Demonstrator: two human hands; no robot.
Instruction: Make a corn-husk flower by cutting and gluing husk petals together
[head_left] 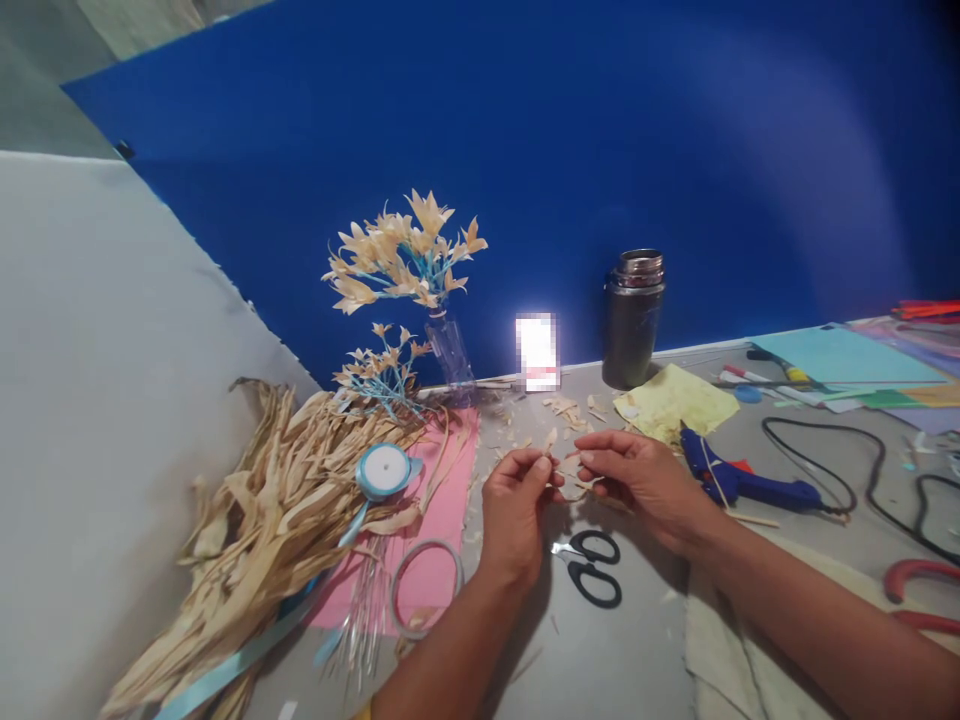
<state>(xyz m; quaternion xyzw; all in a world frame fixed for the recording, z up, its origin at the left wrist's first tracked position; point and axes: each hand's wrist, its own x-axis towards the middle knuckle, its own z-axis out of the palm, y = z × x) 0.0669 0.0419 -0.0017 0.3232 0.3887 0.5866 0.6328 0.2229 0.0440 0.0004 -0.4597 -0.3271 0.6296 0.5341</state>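
My left hand (516, 505) and my right hand (636, 470) meet over the grey table (615, 650). Both pinch small pale strips of dried corn husk (571, 478) between thumb and fingers, held just above the tabletop. Black-handled scissors (589, 568) lie right below my hands. A blue glue gun (742, 482) rests just beyond my right hand, its black cord (862, 470) looping off to the right.
A pile of dried husks (255, 530) and a light-blue ribbon spool (382, 470) lie at left on pink paper (442, 520). A clear tape ring (426, 585), a bottle vase of husk flowers (420, 270), a dark flask (634, 318) and coloured paper sheets (840, 360) stand around.
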